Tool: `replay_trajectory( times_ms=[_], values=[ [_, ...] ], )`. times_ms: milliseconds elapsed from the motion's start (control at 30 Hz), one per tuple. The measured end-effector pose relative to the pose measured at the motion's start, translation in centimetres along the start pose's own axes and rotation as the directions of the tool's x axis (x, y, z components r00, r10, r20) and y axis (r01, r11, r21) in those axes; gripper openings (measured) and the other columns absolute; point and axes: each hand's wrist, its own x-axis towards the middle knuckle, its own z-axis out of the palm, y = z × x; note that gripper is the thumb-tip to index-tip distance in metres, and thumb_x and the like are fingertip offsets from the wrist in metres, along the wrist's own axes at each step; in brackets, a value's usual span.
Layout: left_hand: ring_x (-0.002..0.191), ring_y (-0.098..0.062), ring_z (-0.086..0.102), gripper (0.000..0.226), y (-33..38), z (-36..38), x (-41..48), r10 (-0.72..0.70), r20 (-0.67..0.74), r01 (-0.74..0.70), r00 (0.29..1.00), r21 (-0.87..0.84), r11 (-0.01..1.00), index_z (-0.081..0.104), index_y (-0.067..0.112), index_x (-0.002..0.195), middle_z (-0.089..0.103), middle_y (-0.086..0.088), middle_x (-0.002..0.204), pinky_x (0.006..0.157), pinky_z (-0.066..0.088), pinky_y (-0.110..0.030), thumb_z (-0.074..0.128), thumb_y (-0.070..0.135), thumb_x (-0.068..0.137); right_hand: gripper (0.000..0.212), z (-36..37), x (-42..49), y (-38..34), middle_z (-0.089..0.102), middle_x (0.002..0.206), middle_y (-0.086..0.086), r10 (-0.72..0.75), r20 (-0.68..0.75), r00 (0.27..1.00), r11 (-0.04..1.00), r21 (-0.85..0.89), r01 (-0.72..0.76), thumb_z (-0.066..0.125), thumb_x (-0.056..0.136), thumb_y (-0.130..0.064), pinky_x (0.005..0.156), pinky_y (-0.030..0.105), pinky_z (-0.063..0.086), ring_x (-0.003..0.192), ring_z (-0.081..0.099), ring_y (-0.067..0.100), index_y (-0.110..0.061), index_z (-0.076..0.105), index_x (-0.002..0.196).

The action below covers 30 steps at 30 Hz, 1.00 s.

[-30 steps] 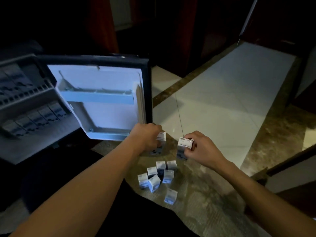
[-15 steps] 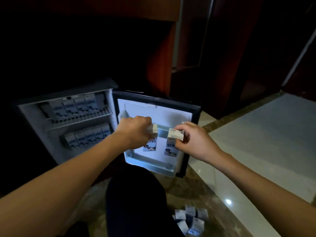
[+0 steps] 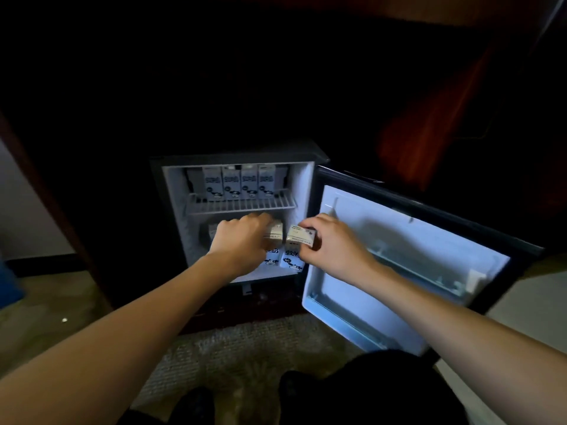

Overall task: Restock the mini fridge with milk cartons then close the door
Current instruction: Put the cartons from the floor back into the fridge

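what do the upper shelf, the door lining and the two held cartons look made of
The upper shelf: likely white-coated metal wire, parallel bars. The door lining: probably moulded plastic, smooth, glossy, with formed ledges. The left carton, in the left hand, and right carton, in the right hand: seemingly printed paperboard, matte, crisp folded edges.

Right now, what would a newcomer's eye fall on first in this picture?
The pale mini fridge stands out of the dark room, its door open to the right. At its lower compartment the left hand grips the left carton and the right hand the right carton, side by side. A row of cartons stands on the wire shelf above.
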Motion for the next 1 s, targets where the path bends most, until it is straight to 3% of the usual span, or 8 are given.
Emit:
replay_trajectory(
  times_ms=[167,367,433,533,633,733,800,1000],
  values=[
    [0.094,-0.028,0.066,0.034,-4.4,1.8,2.5,-0.032,-0.058,0.035,0.998,0.055,0.998,0.049,0.024,0.123,0.06,0.003,0.117,0.067,0.038,-0.034,0.06,0.028,0.092,0.045,3.8,6.0,-1.0,0.052,0.111,-0.01,-0.04,0.024,0.999,0.998,-0.054,0.041,0.065,0.084,-0.027,0.081,0.024,0.043,0.1,0.057,0.011,-0.017,0.06,0.128],
    [0.095,-0.027,0.069,0.039,-8.7,3.5,5.6,-0.207,-0.194,0.188,0.959,-0.109,0.976,0.056,0.024,0.127,0.062,0.004,0.121,0.075,0.055,-0.04,0.068,0.025,0.09,0.051,7.4,12.1,-2.1,0.051,0.128,-0.004,-0.039,-0.012,0.999,0.999,-0.038,0.039,0.065,0.089,-0.026,0.093,0.028,0.047,0.11,0.055,0.015,-0.018,0.051,0.138],
    [0.099,-0.026,0.067,0.041,-9.5,4.0,6.2,-0.276,-0.253,0.237,0.927,-0.175,0.956,0.059,0.024,0.128,0.062,0.005,0.121,0.075,0.054,-0.04,0.07,0.022,0.088,0.052,8.5,13.3,-2.0,0.052,0.128,-0.003,-0.056,-0.062,0.996,0.998,-0.031,0.054,0.067,0.09,-0.025,0.091,0.023,0.045,0.112,0.055,0.015,-0.018,0.052,0.139],
    [0.103,-0.026,0.065,0.047,-10.8,4.6,7.0,-0.35,-0.288,0.295,0.892,-0.219,0.93,0.059,0.026,0.13,0.06,0.007,0.126,0.078,0.052,-0.04,0.071,0.02,0.085,0.053,9.9,14.6,-1.8,0.055,0.131,-0.002,-0.098,-0.128,0.987,0.995,-0.048,0.092,0.068,0.092,-0.025,0.083,0.004,0.029,0.117,0.049,0.013,-0.017,0.051,0.142],
    [0.103,-0.025,0.064,0.045,-12.0,5.1,7.3,-0.405,-0.305,0.349,0.862,-0.22,0.911,0.057,0.029,0.131,0.059,0.007,0.127,0.076,0.052,-0.038,0.069,0.022,0.088,0.052,10.9,15.6,-1.8,0.054,0.133,-0.003,-0.12,-0.177,0.977,0.993,-0.04,0.115,0.069,0.093,-0.022,0.083,-0.008,0.024,0.108,0.048,0.009,-0.015,0.051,0.141],
    [0.108,-0.025,0.063,0.046,-12.4,5.7,7.0,-0.413,-0.316,0.378,0.854,-0.168,0.91,0.054,0.029,0.135,0.057,0.006,0.131,0.076,0.051,-0.038,0.066,0.023,0.091,0.053,12.3,16.6,-2.0,0.051,0.135,-0.004,-0.15,-0.167,0.974,0.988,0.009,0.154,0.069,0.091,-0.016,0.091,0.014,0.046,0.106,0.057,0.01,-0.016,0.051,0.141],
    [0.11,-0.025,0.062,0.048,-12.5,5.8,6.8,-0.419,-0.312,0.388,0.853,-0.16,0.908,0.052,0.027,0.137,0.054,0.005,0.134,0.078,0.051,-0.038,0.063,0.02,0.092,0.054,13.2,17.1,-2.0,0.052,0.133,-0.003,-0.162,-0.164,0.973,0.985,0.028,0.169,0.07,0.09,-0.013,0.093,0.021,0.048,0.112,0.057,0.013,-0.015,0.051,0.14],
    [0.104,-0.031,0.064,0.056,-12.7,6.4,7.2,-0.443,-0.284,0.385,0.85,-0.238,0.892,0.044,0.027,0.142,0.051,-0.001,0.135,0.076,0.054,-0.042,0.059,0.008,0.091,0.052,14.5,18.0,-1.6,0.061,0.129,-0.001,-0.107,-0.24,0.965,0.983,0.121,0.139,0.069,0.092,-0.013,0.09,0.012,0.046,0.102,0.061,0.007,-0.017,0.051,0.141]
  ],
)
